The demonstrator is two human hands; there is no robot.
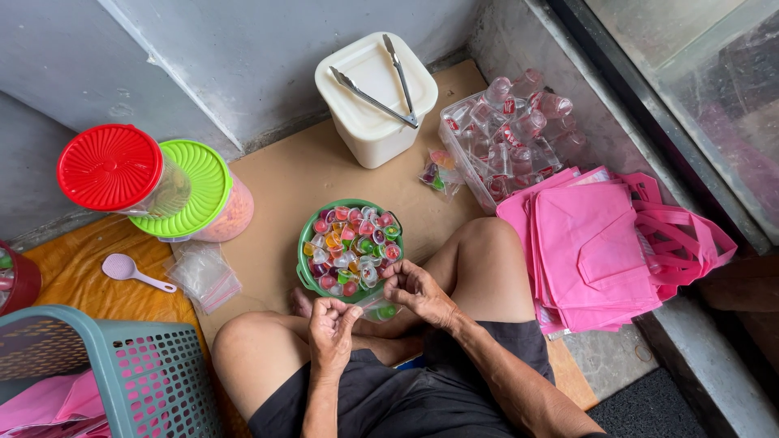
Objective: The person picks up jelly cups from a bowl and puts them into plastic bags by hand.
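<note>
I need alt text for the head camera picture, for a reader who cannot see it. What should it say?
A person sitting cross-legged on the floor holds a small clear plastic bag between the left hand and right hand, above a green bowl of colourful jelly cups. Around are a white tub with metal tongs, lidded jars and pink bags.

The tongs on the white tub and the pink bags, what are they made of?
The tongs look like shiny metal: silvery, with bright glints. The pink bags seem to be soft, matte non-woven fabric: they fold flat and have floppy handles. The white tub looks like smooth plastic.
</note>
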